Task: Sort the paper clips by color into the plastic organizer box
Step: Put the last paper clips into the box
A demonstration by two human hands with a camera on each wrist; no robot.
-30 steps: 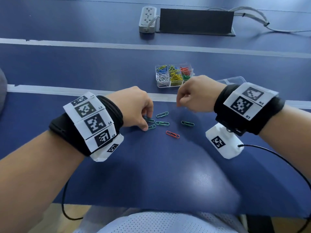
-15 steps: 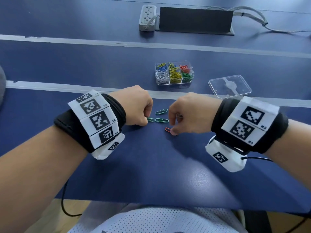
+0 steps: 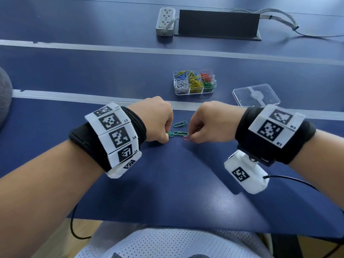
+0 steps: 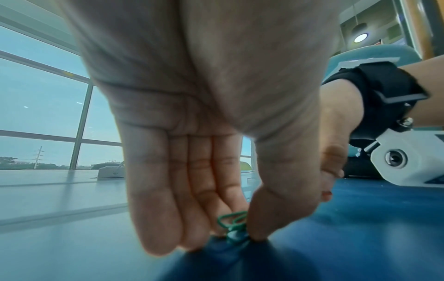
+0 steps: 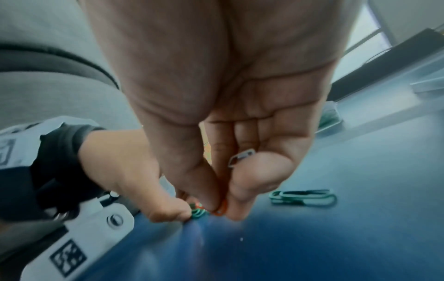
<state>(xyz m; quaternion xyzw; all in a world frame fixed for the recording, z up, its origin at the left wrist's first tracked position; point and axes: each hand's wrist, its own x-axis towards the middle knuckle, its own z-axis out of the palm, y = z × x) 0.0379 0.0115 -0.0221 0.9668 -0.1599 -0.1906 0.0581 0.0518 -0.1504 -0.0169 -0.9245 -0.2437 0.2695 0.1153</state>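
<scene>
The clear organizer box (image 3: 194,82) holds clips sorted by colour in its compartments. On the blue table (image 3: 167,183) my left hand (image 3: 166,135) pinches green paper clips (image 4: 231,223) between thumb and fingers, low against the surface. My right hand (image 3: 191,137) pinches the end of a red paper clip (image 3: 186,138) with thumb and index finger; the red clip (image 5: 221,208) touches the table. A pale-looking clip (image 5: 241,156) is tucked under the right hand's curled fingers. Two more green clips (image 3: 180,124) (image 3: 180,133) lie loose between the hands.
The box's clear lid (image 3: 256,94) lies to the right of the box. A power strip (image 3: 165,21) and a black cable cover (image 3: 217,23) sit at the far side. A cable (image 3: 297,183) runs from my right wrist, near the table's front edge.
My right hand came down from above the table to the red clip and pinches it. A green clip that lay to the right is out of sight. The left hand stayed at the green clips.
</scene>
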